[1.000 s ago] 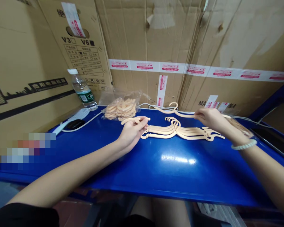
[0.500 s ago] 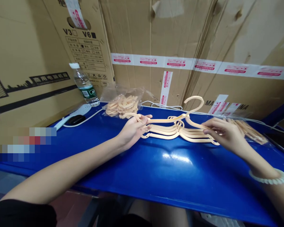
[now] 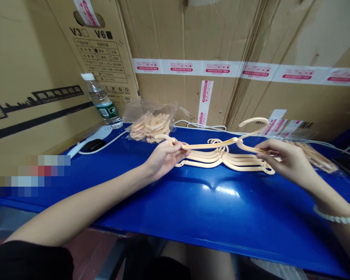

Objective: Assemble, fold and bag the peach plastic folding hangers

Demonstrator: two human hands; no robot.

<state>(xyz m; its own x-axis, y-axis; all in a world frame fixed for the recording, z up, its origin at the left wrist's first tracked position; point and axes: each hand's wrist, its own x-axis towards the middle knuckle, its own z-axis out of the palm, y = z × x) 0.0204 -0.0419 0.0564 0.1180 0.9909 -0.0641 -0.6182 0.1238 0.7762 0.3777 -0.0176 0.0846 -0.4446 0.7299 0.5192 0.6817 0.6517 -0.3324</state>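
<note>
A peach hanger point(image 3: 236, 140) is held just above the stack of hangers point(image 3: 222, 159) on the blue surface point(image 3: 175, 212), its hook tipped up to the stack's right. At the stack's left end, the left hand point(image 3: 165, 158) has its fingers clamped on the held hanger and a small curved piece point(image 3: 164, 137); at its right end, the right hand point(image 3: 287, 158) pinches the other arm between its fingers. Left of the stack and behind it sits a clear bag of peach pieces point(image 3: 151, 126).
</note>
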